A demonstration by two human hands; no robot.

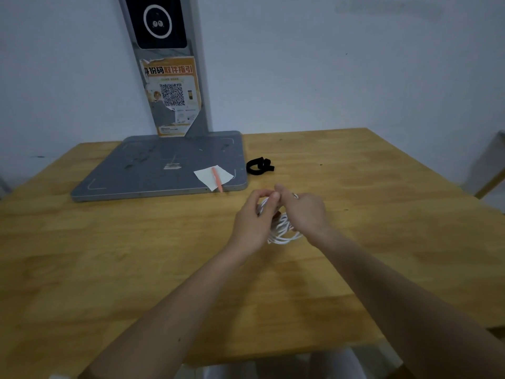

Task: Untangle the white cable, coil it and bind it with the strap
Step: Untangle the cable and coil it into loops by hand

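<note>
The white cable [282, 232] is a loose bundle of loops held between both hands just above the wooden table [382, 214]. My left hand [254, 220] grips the left side of the bundle, fingers curled round strands near the top. My right hand [306, 212] holds the right side, its fingers pinching the cable close to the left fingertips. Much of the bundle is hidden behind the hands. The black strap [259, 166] lies curled on the table beyond the hands, apart from them.
A grey scanner stand [164, 165] with a tall post and a QR poster takes up the back left of the table. On its base lie a white paper [213, 176] and an orange pen [217, 180]. A wall runs close behind.
</note>
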